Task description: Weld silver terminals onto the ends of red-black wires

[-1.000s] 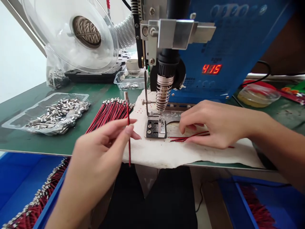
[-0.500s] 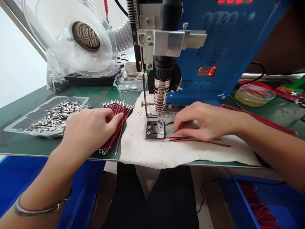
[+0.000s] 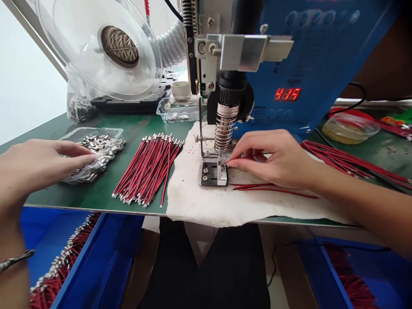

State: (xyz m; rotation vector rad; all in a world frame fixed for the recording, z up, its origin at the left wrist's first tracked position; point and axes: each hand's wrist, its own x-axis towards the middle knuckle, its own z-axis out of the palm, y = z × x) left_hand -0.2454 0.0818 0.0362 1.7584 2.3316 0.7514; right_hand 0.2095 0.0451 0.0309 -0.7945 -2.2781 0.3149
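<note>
My right hand [image 3: 273, 159] pinches a thin red-and-black wire [image 3: 228, 162], its end at the small metal fixture [image 3: 222, 174] under the spring-wrapped soldering tip [image 3: 225, 124]. Most of that wire is hidden behind my fingers. Below this hand, a few loose wires [image 3: 273, 188] lie on the white cloth [image 3: 206, 210]. At the left, my left hand [image 3: 54, 163] reaches over a clear plastic tray [image 3: 119, 130] of small metal connectors [image 3: 103, 150]. Its thumb and fingertips are together among them; whether a connector is between them cannot be seen.
A pile of red-and-black wires with metal ends [image 3: 148, 169] lies between tray and cloth. The blue machine [image 3: 267, 124] stands behind my right hand. More wires [image 3: 347, 161] lie at the right. Blue bins [image 3: 106, 257] with finished-looking wires sit below the table edge.
My left hand has moved left from the wire pile to the connector tray, uncovering the pile. My right hand has brought the wire end left to the fixture. The machine's display now reads 415.
</note>
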